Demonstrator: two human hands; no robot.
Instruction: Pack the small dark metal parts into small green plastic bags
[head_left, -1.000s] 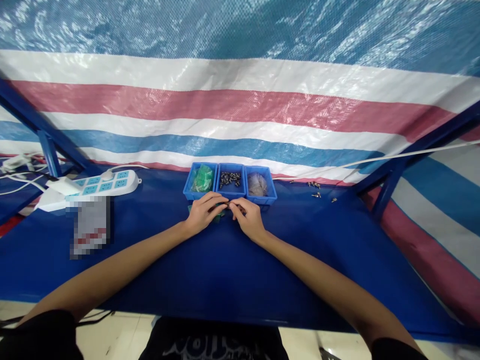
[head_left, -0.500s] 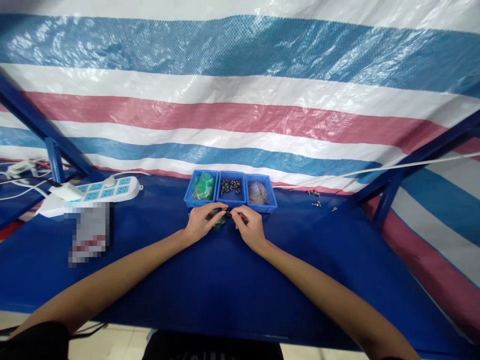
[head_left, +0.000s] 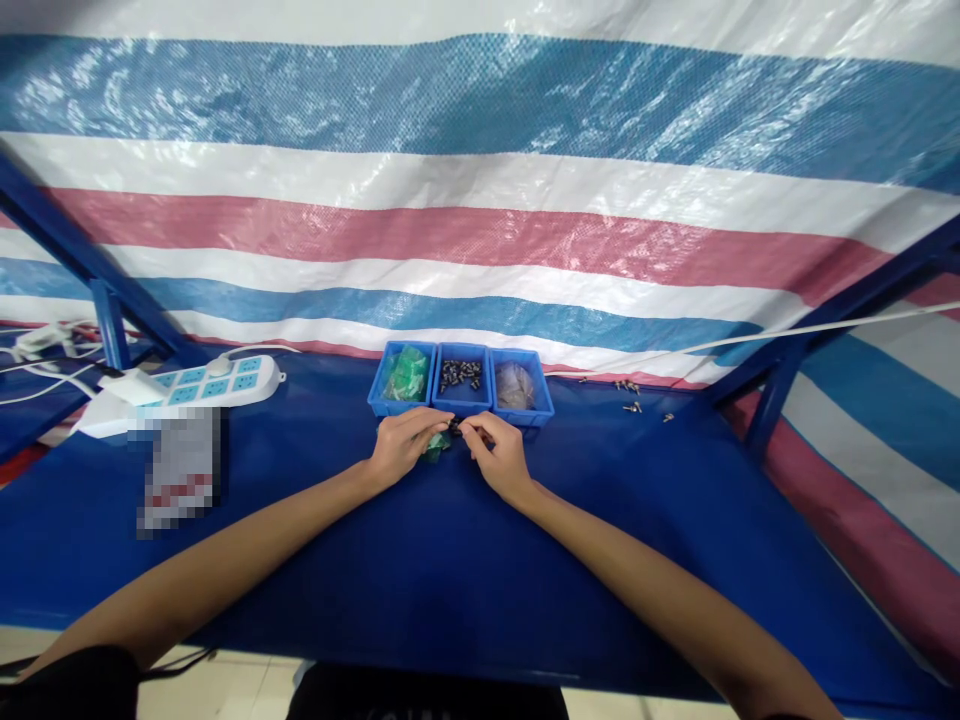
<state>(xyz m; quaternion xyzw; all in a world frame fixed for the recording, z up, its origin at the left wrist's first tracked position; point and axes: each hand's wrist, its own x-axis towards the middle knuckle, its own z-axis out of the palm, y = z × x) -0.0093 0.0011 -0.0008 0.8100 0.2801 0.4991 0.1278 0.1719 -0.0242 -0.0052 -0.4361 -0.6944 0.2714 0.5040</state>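
My left hand (head_left: 401, 445) and my right hand (head_left: 499, 455) meet just in front of three blue bins, fingertips nearly touching. Both are closed in a pinch about a small dark part (head_left: 455, 427), mostly covered by the fingers. Under the left fingertips, some green plastic pieces (head_left: 435, 449) lie on the blue table (head_left: 450, 570). The left bin (head_left: 388, 408) contains a bag of green pieces (head_left: 409, 373). Several small black-and-silver parts (head_left: 461, 374) are in the middle bin (head_left: 463, 407). In the right bin (head_left: 525, 418) is a clear bag (head_left: 514, 384) of something greyish.
A white power strip (head_left: 259, 377) with plugs sits at the left, beside a blurred-out grey packet (head_left: 184, 465). Several small metal parts (head_left: 634, 407) lie scattered to the right. A white cable (head_left: 720, 343) and blue frame bars (head_left: 780, 370) border the striped sheet (head_left: 480, 235) behind.
My left thumb and fingers have drawn closer together around the small part, covering more of the green pieces. My right hand and the bins have hardly moved.
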